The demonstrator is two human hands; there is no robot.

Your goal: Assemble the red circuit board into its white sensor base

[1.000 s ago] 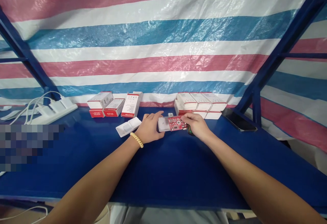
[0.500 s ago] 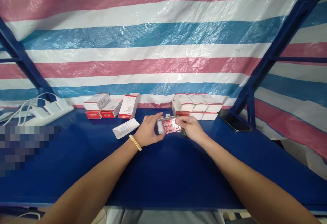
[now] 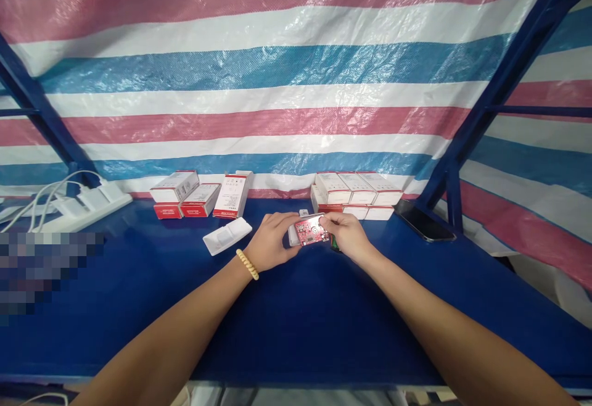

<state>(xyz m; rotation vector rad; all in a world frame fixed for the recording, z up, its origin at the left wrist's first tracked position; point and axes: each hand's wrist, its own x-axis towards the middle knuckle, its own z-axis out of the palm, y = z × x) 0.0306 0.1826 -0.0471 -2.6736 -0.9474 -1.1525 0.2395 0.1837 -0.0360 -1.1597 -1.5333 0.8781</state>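
Left hand: our left hand point(image 3: 272, 242), a beaded yellowish bracelet point(image 3: 247, 264) at its wrist, curls thumb and fingers around the left end of a shallow white plastic housing point(image 3: 293, 237).
Right hand: our right hand point(image 3: 348, 233) pinches the right end of a red rectangular circuit board point(image 3: 309, 231); a small dark-green item point(image 3: 334, 244) shows beneath it, its nature unclear.
Circuit board: it lies between our hands, face up, over the housing; we cannot tell whether it is seated or loose.
White cover: a white plastic cover point(image 3: 226, 236) lies apart on the blue desk point(image 3: 296, 319), left of our left hand.
Step in hand: we seem to be handling the board against its open housing.
Next move: we judge it calls for a light edge grip on the board, the housing kept steady, and both ends aligned.
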